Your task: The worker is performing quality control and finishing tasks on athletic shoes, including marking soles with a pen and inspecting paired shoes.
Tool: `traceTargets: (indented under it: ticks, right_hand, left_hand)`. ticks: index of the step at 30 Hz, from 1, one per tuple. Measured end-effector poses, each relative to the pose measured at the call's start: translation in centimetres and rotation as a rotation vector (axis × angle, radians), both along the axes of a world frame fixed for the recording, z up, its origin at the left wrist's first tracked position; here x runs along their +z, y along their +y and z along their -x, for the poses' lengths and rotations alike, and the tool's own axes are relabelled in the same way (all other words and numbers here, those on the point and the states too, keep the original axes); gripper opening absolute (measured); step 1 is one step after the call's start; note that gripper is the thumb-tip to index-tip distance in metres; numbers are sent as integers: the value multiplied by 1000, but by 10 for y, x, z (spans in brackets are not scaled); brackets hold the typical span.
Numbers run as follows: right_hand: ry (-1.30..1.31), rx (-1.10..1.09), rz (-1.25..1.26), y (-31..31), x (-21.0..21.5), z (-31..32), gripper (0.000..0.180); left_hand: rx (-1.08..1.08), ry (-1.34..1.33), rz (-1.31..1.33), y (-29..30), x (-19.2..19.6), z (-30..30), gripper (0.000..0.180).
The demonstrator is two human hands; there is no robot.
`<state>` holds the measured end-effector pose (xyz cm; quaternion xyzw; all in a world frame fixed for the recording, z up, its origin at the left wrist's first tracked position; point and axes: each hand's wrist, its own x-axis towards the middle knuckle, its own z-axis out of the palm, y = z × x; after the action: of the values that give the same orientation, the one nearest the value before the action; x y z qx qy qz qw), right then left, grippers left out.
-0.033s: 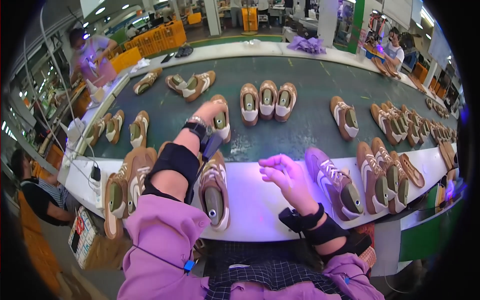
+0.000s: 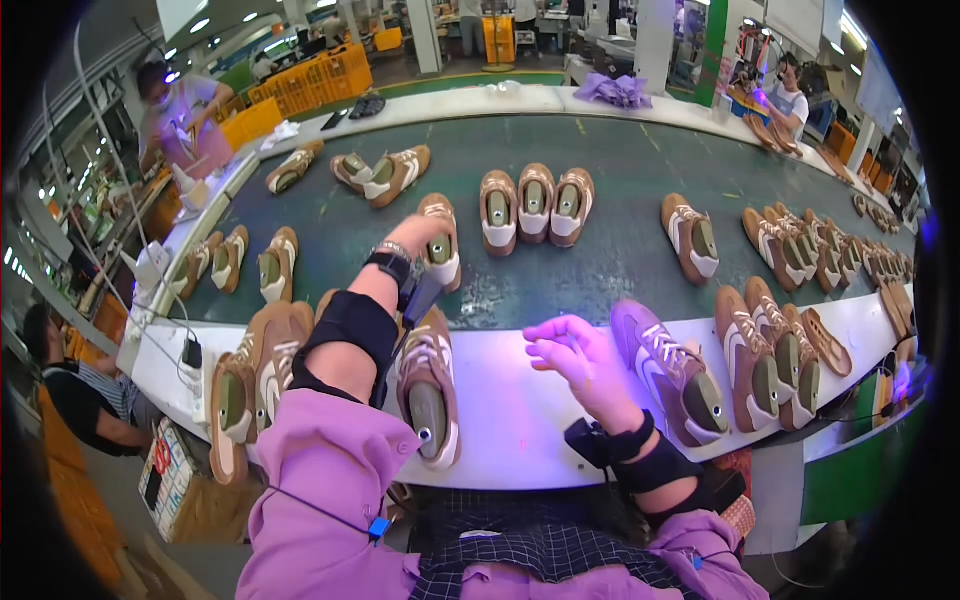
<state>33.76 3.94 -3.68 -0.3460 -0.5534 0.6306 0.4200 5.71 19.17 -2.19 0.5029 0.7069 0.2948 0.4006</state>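
Shown with left hand [image 2: 418, 233] at side of brown shoe [image 2: 453, 242] on green belt [image 2: 600, 285], probably for steadying, with finger closure hidden; with right hand [image 2: 575, 362] half-curled above white ledge [image 2: 500, 400], pinching anything or not impossible to tell; with green last [image 2: 440, 250] inside shoe, presumably for holding shape.

I can read no lettering from here. At my near left, a red rounded mark [image 2: 161, 456] stands on a pale patterned box [image 2: 180, 482], too blurred to make out; the small pale tag [image 2: 480, 534] on my checked apron [image 2: 545, 548] is unreadable too.
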Motion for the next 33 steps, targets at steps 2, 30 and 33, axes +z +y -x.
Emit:
traceTargets:
  ticks: [2, 30, 33]
  right_hand:
    - [-4, 7, -12, 7, -4, -8, 25]
    - [645, 93, 264, -20, -27, -17, 65]
    - [689, 149, 342, -35, -30, -24, 74]
  left_hand:
    - [-8, -160, 93, 16, -36, 37, 54]
    - [-56, -761, -298, -234, -10, -155, 53]
    - [109, -835, -301, -243, -38, -147, 42]
